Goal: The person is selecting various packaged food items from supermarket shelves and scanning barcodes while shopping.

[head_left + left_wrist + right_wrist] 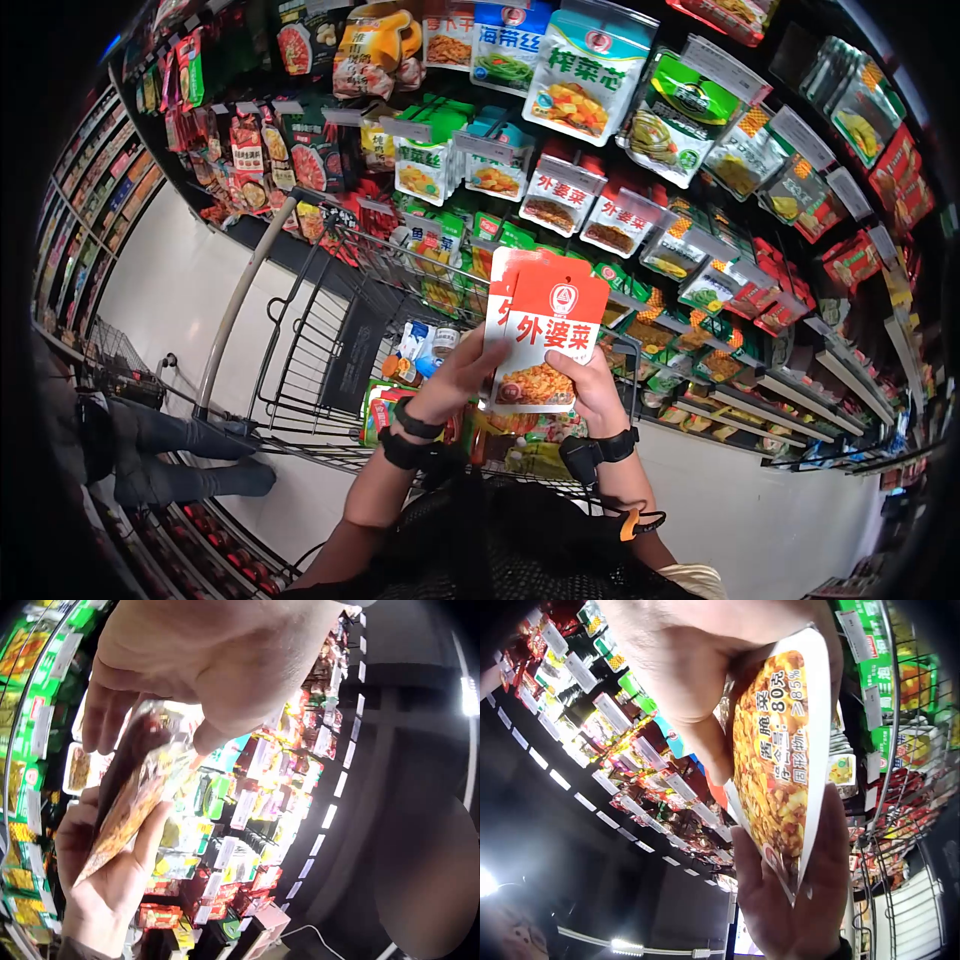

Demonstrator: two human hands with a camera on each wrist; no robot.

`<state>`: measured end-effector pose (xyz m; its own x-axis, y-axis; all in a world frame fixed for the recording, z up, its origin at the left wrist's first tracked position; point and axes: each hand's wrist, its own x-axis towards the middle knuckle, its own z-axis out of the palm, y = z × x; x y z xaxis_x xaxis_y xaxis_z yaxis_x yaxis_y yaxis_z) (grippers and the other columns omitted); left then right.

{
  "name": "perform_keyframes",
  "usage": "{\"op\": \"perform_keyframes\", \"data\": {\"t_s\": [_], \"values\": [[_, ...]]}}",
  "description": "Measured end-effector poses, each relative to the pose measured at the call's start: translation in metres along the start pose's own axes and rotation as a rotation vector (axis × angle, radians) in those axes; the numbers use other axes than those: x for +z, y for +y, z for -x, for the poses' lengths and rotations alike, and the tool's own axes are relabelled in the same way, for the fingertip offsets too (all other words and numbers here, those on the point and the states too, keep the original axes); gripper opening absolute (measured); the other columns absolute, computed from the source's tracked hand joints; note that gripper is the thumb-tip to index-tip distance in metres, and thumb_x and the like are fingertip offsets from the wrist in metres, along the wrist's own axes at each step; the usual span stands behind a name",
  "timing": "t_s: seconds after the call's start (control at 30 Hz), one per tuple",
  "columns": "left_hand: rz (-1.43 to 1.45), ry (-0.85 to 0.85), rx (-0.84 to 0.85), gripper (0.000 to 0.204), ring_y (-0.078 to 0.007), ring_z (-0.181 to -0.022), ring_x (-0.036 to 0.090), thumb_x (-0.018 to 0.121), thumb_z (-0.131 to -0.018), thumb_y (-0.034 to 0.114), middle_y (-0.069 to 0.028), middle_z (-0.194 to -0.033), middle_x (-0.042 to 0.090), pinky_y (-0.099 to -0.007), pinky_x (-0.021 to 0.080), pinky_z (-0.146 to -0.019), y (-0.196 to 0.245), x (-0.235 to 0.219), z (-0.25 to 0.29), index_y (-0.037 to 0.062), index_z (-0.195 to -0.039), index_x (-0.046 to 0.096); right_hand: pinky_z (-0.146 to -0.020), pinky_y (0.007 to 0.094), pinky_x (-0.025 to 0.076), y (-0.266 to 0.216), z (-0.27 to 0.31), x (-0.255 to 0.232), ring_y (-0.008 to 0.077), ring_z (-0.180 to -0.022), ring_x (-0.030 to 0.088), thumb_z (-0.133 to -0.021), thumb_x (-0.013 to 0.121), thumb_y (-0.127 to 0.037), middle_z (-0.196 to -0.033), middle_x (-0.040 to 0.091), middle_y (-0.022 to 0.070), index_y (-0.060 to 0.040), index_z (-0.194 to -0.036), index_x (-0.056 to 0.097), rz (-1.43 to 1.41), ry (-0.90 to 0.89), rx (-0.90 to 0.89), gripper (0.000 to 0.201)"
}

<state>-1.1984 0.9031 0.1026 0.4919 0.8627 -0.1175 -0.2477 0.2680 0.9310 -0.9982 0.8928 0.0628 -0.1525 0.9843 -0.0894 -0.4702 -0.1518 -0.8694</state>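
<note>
Two red and white packets of pickled vegetables are held up over the cart in the head view. The front packet [545, 385] faces me with its food picture at the bottom; the back packet [505, 262] shows past its top and left edges. My left hand [458, 378] grips the packets at the left edge. With its thumb on the front face, my right hand [595, 388] holds the right side. In the left wrist view, the packet [139, 799] is seen from its edge between both hands. The right wrist view shows the printed packet [780, 757] close up.
Below the hands stands a wire shopping cart [300, 350] with several goods inside. Shelves hung with bagged foods, such as a teal packet [585, 75], rise ahead and to the right. Another person's legs [190, 465] show at the left, near a second cart [120, 365].
</note>
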Motion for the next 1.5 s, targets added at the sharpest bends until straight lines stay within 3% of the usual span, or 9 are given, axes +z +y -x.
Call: {"op": "perform_keyframes", "data": {"t_s": [0.4, 1.03, 1.07, 1.13, 1.17, 1.2, 1.27, 1.37, 1.5], "values": [[0.396, -0.029, 0.041, 0.036, -0.0144, -0.1, 0.059, 0.049, -0.095, 0.029, -0.0062, -0.111, 0.06, -0.0288, 0.05, -0.083, -0.043, 0.018, -0.036, 0.003, -0.12, 0.048, -0.082, 0.0309, 0.051, -0.006, 0.038, -0.049, 0.0187, -0.096, 0.062, -0.084, 0.062, -0.003, -0.111, 0.061, 0.0123, 0.0037, -0.117, 0.05, -0.137, 0.425, -0.225, 0.036], [0.357, 0.121, -0.056, 0.037, -0.0132, -0.096, 0.06, 0.05, -0.095, 0.031, -0.0045, -0.112, 0.06, -0.0277, 0.05, -0.081, -0.049, -0.002, -0.032, 0.0051, -0.121, 0.05, -0.087, 0.0318, 0.048, 0.006, 0.022, -0.046, 0.0173, -0.102, 0.059, -0.095, 0.05, -0.028, -0.116, 0.058, 0.0096, 0.0008, -0.119, 0.049, -0.233, 0.401, -0.23, 0.037], [0.362, 0.104, -0.031, 0.037, -0.0128, -0.095, 0.06, 0.049, -0.095, 0.031, -0.0043, -0.111, 0.06, -0.0271, 0.05, -0.08, -0.052, -0.003, -0.036, 0.0046, -0.12, 0.05, -0.069, 0.0289, 0.05, 0.01, 0.019, -0.051, 0.0128, -0.079, 0.062, -0.095, 0.046, -0.038, -0.094, 0.063, 0.006, -0.0017, -0.115, 0.052, -0.264, 0.471, -0.182, 0.041], [0.366, 0.065, -0.023, 0.037, -0.0123, -0.095, 0.06, 0.049, -0.095, 0.031, -0.0041, -0.11, 0.061, -0.0264, 0.049, -0.078, -0.05, 0.004, -0.043, 0.0042, -0.12, 0.05, -0.05, 0.0257, 0.041, 0.015, 0.02, -0.068, 0.0099, -0.053, 0.051, -0.096, 0.042, -0.042, -0.068, 0.055, 0.0024, -0.0036, -0.106, 0.055, -0.606, -0.147, -0.241, 0.042], [0.397, 0.066, 0.014, 0.037, -0.011, -0.091, 0.061, 0.048, -0.095, 0.032, -0.0033, -0.106, 0.062, -0.024, 0.049, -0.072, -0.047, 0.008, -0.043, 0.0038, -0.118, 0.052, -0.042, 0.0216, 0.026, 0.023, 0.017, -0.071, 0.0082, -0.043, 0.04, -0.092, 0.045, -0.05, -0.053, 0.044, 0.0005, -0.0025, -0.106, 0.05, -0.578, -0.093, -0.233, 0.049], [0.429, 0.067, 0.05, 0.037, -0.0097, -0.087, 0.061, 0.048, -0.095, 0.033, -0.0026, -0.102, 0.062, -0.0217, 0.049, -0.066, -0.04, 0.015, -0.043, 0.0034, -0.115, 0.055, -0.043, 0.0217, 0.028, 0.024, 0.007, -0.068, 0.0086, -0.044, 0.042, -0.091, 0.047, -0.046, -0.054, 0.046, 0.0008, -0.0015, -0.105, 0.047, -0.695, -0.34, -0.254, 0.046], [0.437, 0.225, -0.003, 0.032, -0.0072, -0.066, 0.057, 0.047, -0.095, 0.035, 0.0006, -0.081, 0.061, -0.0193, 0.043, -0.05, -0.038, 0.02, -0.042, 0.0051, -0.105, 0.056, -0.045, 0.0216, 0.029, 0.019, 0.005, -0.055, 0.0101, -0.044, 0.043, -0.091, 0.047, -0.039, -0.055, 0.047, 0.0011, -0.0013, -0.104, 0.045, -0.849, -0.4, -0.155, 0.04], [0.685, -0.113, -0.059, 0.032, -0.0079, -0.041, 0.031, 0.045, -0.095, 0.036, 0.0022, -0.051, 0.036, -0.0197, 0.028, -0.041, -0.061, 0.001, -0.042, 0.0071, -0.083, 0.046, -0.047, 0.0227, 0.03, 0.023, 0.0, -0.05, 0.0115, -0.045, 0.045, -0.091, 0.046, -0.036, -0.056, 0.046, 0.001, -0.0019, -0.104, 0.045, -0.913, -0.448, -0.089, 0.036], [1.122, -0.418, -0.167, 0.033, -0.0118, -0.038, 0.034, 0.039, -0.094, 0.036, -0.0011, -0.051, 0.037, -0.0211, 0.028, -0.037, -0.059, -0.002, -0.046, 0.0089, -0.075, 0.039, -0.049, 0.0245, 0.031, 0.022, -0.007, -0.036, 0.0128, -0.045, 0.045, -0.093, 0.043, -0.032, -0.057, 0.042, 0.0007, -0.0029, -0.098, 0.044, -0.989, -0.51, -0.042, 0.03]]}}
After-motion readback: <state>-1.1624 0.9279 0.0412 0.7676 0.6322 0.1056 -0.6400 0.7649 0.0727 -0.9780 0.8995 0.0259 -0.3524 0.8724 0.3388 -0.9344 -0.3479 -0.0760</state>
